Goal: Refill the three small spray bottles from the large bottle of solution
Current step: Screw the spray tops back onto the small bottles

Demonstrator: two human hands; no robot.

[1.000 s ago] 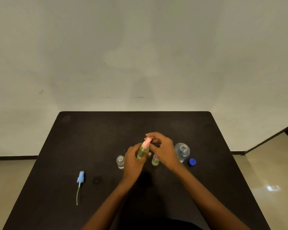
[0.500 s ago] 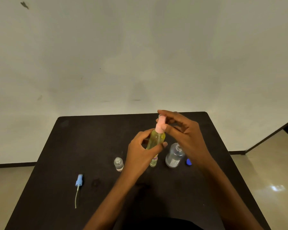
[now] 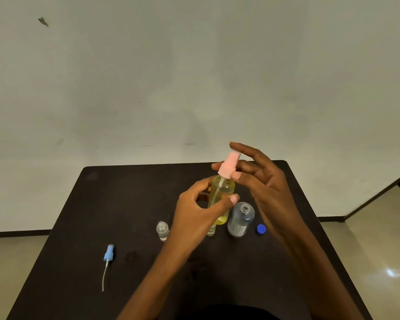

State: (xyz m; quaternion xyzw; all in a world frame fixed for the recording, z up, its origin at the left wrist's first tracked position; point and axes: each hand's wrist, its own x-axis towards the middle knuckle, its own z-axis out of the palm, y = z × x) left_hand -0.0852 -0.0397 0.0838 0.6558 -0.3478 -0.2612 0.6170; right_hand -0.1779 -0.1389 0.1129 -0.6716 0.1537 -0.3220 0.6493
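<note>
Curling round the body of the yellow spray bottle [image 3: 222,192], the left hand [image 3: 194,213] holds it in the air above the middle of the dark table [image 3: 79,227], thumb laid across the front and the bottle tipped a little to the left. The right hand [image 3: 263,188] pinches the collar of the pink spray head [image 3: 228,166] between thumb and a finger, its other fingers loosely spread above and behind. Whether the head is being loosened or tightened cannot be told from this view. The main risk probably sits in that pinch. If the head comes free with a jerk, the tilted bottle could slop yellow liquid over its neck, and the dip tube visible inside would likely drip on the way out. The left grip covers only the lower half of a smooth wall, so a hard twist above could turn the bottle in the palm instead of turning the thread. Just below and to the right stands the large bottle [image 3: 240,219], uncapped, close beside the right wrist; a careless drop of that forearm might tip it and spill the solution. Its blue cap [image 3: 261,229] lies just beside it and could be swept away. A small clear bottle [image 3: 162,230] stands open near the left wrist, and a second small bottle [image 3: 211,230] is half hidden behind the left hand, easily knocked when the yellow one is set down. A blue spray head [image 3: 108,252] lies well apart at the left.
</note>
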